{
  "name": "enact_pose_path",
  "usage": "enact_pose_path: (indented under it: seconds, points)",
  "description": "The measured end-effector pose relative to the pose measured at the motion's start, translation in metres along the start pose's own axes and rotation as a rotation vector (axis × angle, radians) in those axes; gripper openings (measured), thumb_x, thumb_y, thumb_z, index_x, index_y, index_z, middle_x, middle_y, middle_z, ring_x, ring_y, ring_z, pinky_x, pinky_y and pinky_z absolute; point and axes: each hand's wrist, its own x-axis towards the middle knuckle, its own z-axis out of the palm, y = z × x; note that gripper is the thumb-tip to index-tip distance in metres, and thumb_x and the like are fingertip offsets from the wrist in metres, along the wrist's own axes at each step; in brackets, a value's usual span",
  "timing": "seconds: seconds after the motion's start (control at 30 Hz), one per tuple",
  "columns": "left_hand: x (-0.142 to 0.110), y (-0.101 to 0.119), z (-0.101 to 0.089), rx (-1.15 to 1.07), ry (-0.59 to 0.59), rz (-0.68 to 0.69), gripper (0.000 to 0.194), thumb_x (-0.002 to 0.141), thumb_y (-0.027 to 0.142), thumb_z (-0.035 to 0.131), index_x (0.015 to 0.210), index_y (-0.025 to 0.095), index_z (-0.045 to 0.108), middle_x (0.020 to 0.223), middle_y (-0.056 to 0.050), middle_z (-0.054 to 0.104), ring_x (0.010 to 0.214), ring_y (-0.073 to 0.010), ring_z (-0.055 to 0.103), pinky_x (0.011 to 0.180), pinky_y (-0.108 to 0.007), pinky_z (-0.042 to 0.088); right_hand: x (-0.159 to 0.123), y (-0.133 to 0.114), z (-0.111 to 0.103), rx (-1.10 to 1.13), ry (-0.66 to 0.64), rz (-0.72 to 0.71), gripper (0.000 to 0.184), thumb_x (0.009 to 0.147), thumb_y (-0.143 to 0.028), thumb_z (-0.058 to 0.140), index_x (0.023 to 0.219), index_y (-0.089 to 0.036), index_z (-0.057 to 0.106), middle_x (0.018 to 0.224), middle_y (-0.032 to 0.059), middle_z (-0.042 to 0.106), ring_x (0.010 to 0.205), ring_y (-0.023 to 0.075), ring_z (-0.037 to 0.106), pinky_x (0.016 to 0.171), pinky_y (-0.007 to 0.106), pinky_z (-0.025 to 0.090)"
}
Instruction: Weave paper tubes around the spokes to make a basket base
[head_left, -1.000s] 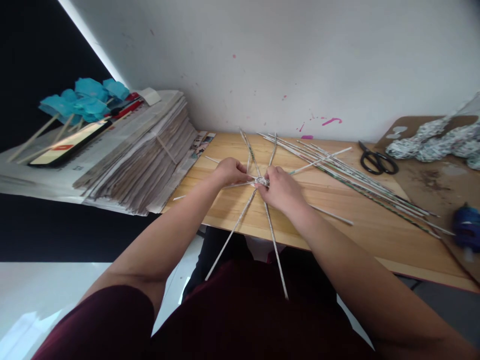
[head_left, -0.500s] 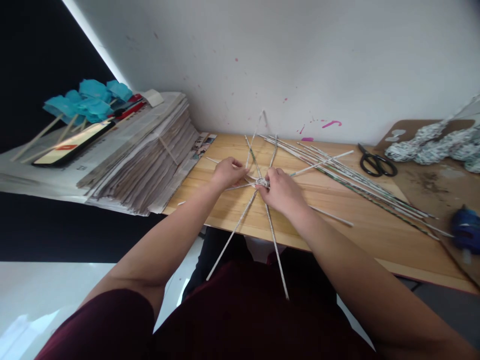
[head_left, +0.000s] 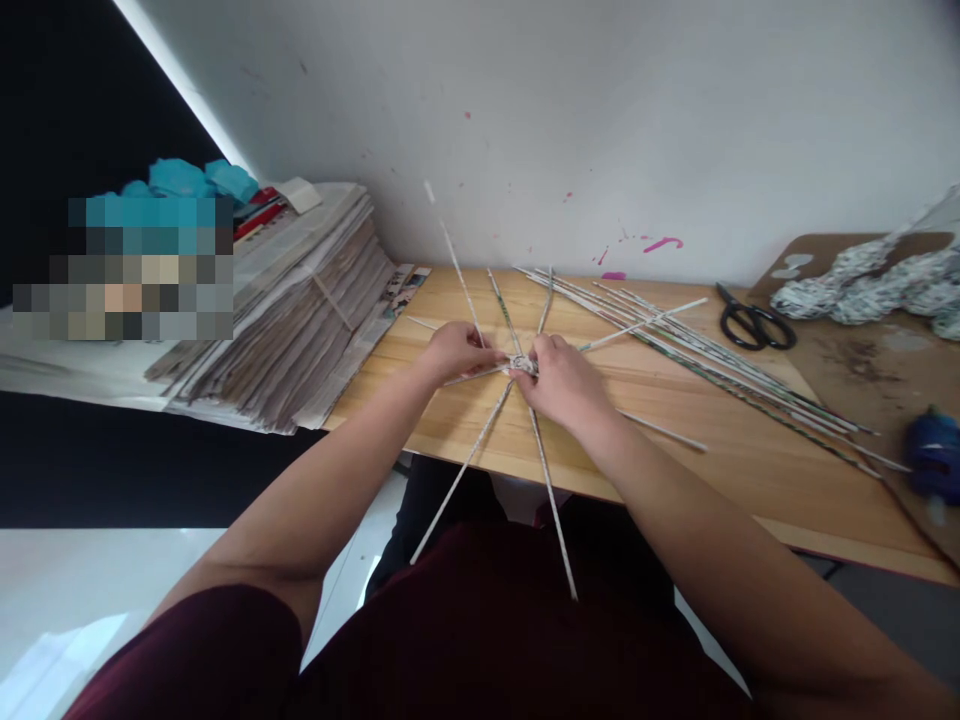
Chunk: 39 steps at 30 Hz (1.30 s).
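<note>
Rolled newspaper sticks fan out like spokes from a small woven centre (head_left: 523,364) just above or on the wooden table. My right hand (head_left: 566,380) is closed around that centre from its right side, fingertips over the weave. On the left, my left hand (head_left: 456,350) pinches a bent paper stick (head_left: 459,262) beside the centre; its long free end points up and to the left, toward the wall. Two spokes, one a front paper spoke (head_left: 461,470), reach past the table's near edge over my lap. My right fingers hide part of the weave.
Loose paper sticks (head_left: 712,370) lie to the right, near black scissors (head_left: 756,326). Farther right are twisted paper bundles (head_left: 862,285) and a blue object (head_left: 934,455). A tall newspaper stack (head_left: 292,320) stands left, with blue paper shapes (head_left: 180,178) on top. A wall borders the table (head_left: 675,500).
The free end of the bent paper stick has swung left, from upright behind the centre to leaning over my left hand. My left fingers have drawn closer to the weave; my right hand stays put.
</note>
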Motion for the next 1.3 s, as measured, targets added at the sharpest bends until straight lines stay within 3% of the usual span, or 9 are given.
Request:
enact_pose_path:
  seconds: [0.17, 0.4, 0.63, 0.93, 1.17, 1.3]
  points:
    - [0.001, -0.005, 0.002, 0.002, 0.009, 0.009, 0.024, 0.068, 0.021, 0.086, 0.071, 0.016, 0.063, 0.057, 0.003, 0.062, 0.05, -0.011, 0.056, 0.049, -0.022, 0.043, -0.001, -0.001, 0.0, 0.005, 0.001, -0.005, 0.032, 0.094, -0.047, 0.058, 0.11, -0.019, 0.056, 0.112, 0.0137, 0.066, 0.099, 0.0295, 0.063, 0.074, 0.037, 0.045]
    - [0.007, -0.006, 0.007, 0.305, 0.127, 0.052, 0.027, 0.069, 0.037, 0.086, 0.075, 0.017, 0.07, 0.064, -0.001, 0.068, 0.057, -0.014, 0.059, 0.053, -0.024, 0.04, 0.0, 0.0, 0.0, 0.003, 0.003, -0.002, 0.033, 0.094, -0.047, 0.058, 0.111, -0.019, 0.057, 0.113, 0.0141, 0.066, 0.099, 0.0298, 0.063, 0.075, 0.037, 0.045]
    - [0.01, -0.007, 0.006, 0.346, 0.108, 0.054, 0.028, 0.071, 0.042, 0.084, 0.079, 0.017, 0.072, 0.065, -0.001, 0.068, 0.057, -0.0141, 0.059, 0.053, -0.025, 0.037, 0.001, 0.0, 0.001, 0.006, 0.007, -0.009, 0.032, 0.093, -0.047, 0.058, 0.109, -0.019, 0.057, 0.113, 0.014, 0.067, 0.098, 0.0305, 0.064, 0.072, 0.038, 0.044]
    - [0.005, -0.002, 0.005, 0.377, 0.108, 0.122, 0.02, 0.074, 0.034, 0.082, 0.077, 0.016, 0.074, 0.069, -0.002, 0.07, 0.065, -0.0161, 0.061, 0.058, -0.026, 0.039, 0.0, 0.002, 0.001, 0.017, 0.023, -0.013, 0.03, 0.093, -0.047, 0.059, 0.106, -0.02, 0.058, 0.109, 0.0121, 0.068, 0.095, 0.0292, 0.065, 0.069, 0.036, 0.044]
    - [0.004, -0.002, 0.007, 0.299, 0.199, 0.286, 0.007, 0.074, 0.021, 0.077, 0.078, 0.016, 0.073, 0.075, -0.002, 0.07, 0.069, -0.0153, 0.061, 0.067, -0.025, 0.044, -0.001, 0.003, 0.003, 0.019, 0.034, -0.017, 0.032, 0.091, -0.047, 0.063, 0.108, -0.021, 0.058, 0.11, 0.0118, 0.068, 0.095, 0.0285, 0.065, 0.07, 0.035, 0.044]
    - [0.011, -0.002, 0.014, 0.284, 0.165, 0.389, 0.004, 0.076, 0.016, 0.071, 0.075, 0.016, 0.068, 0.074, 0.0, 0.068, 0.069, -0.0141, 0.059, 0.067, -0.024, 0.044, -0.001, 0.002, 0.002, 0.018, 0.021, -0.013, 0.031, 0.092, -0.047, 0.062, 0.108, -0.021, 0.058, 0.111, 0.0116, 0.067, 0.095, 0.0281, 0.065, 0.07, 0.035, 0.044]
